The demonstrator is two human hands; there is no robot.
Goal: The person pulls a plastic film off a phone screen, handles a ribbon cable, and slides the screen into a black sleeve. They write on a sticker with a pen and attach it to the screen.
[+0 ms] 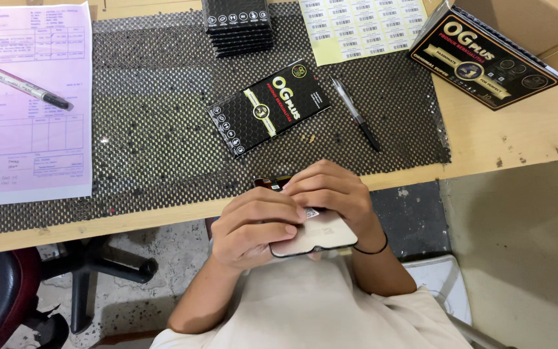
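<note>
Both my hands hold a flat phone-sized panel (pixel 318 234), pale on its back with a dark rim, just below the table's front edge. My left hand (pixel 253 223) wraps its left side, fingers curled over the top. My right hand (pixel 330 194) covers the upper part, fingertips pressing a small white barcode sticker (pixel 311 212) on the panel. A black wristband sits on my right wrist. On the mat above lies a slim black box with yellow print (pixel 267 107).
A black mesh mat (pixel 150 129) covers the wooden table. A stack of black boxes (pixel 237 26), a sheet of stickers (pixel 356 26), a black pen (pixel 355 114), an open carton (pixel 485 58), a pink form with a pen (pixel 27 103), and an office chair (pixel 8 291).
</note>
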